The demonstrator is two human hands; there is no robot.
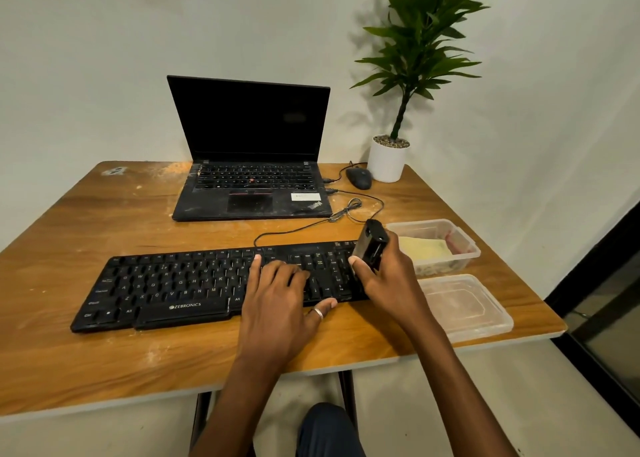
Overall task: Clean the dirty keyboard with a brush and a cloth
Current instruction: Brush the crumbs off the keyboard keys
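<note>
A black keyboard lies across the wooden table, tilted a little, its cable running back to the laptop. My left hand rests flat on the keys right of the middle, fingers spread. My right hand grips a black brush held upright over the keyboard's right end. A yellow cloth lies inside a clear plastic box just right of the keyboard.
An open black laptop stands behind the keyboard. A black mouse and a white potted plant sit at the back right. The box's clear lid lies near the table's right front corner. My knee shows below the table edge.
</note>
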